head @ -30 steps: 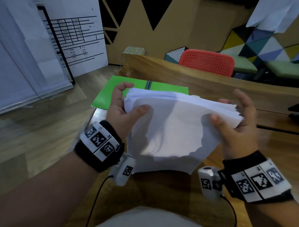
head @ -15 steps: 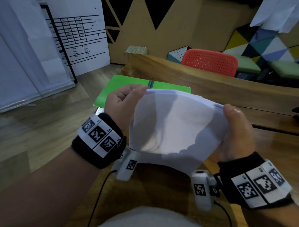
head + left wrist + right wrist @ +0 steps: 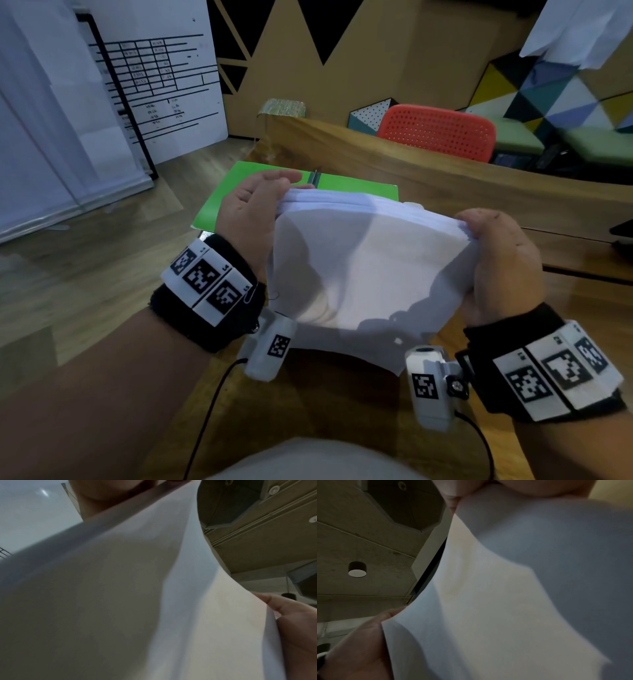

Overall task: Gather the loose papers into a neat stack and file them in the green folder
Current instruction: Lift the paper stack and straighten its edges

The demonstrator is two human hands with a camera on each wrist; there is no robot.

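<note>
A stack of white papers [image 3: 359,270] stands on edge above the wooden table [image 3: 445,185], bowed towards me. My left hand [image 3: 253,212] grips its left side, and my right hand [image 3: 496,253] grips its right side near the top edge. Behind the stack lies the open green folder [image 3: 226,195] with a metal clip [image 3: 315,176] at its spine. Paper [image 3: 137,601] fills the left wrist view, with the other hand [image 3: 300,628] at its far edge. The right wrist view is likewise filled by the sheets [image 3: 505,601], the opposite hand [image 3: 359,642] holding the far side.
A red perforated chair [image 3: 438,132] stands beyond the table's far edge. A whiteboard with printed tables [image 3: 154,85] leans at the left over the wooden floor [image 3: 85,274]. A dark object [image 3: 621,233] lies at the table's right edge.
The stack has been tipped from a tilted hold to standing on edge. Both hands shifted up to its top corners and closed round the sides.
</note>
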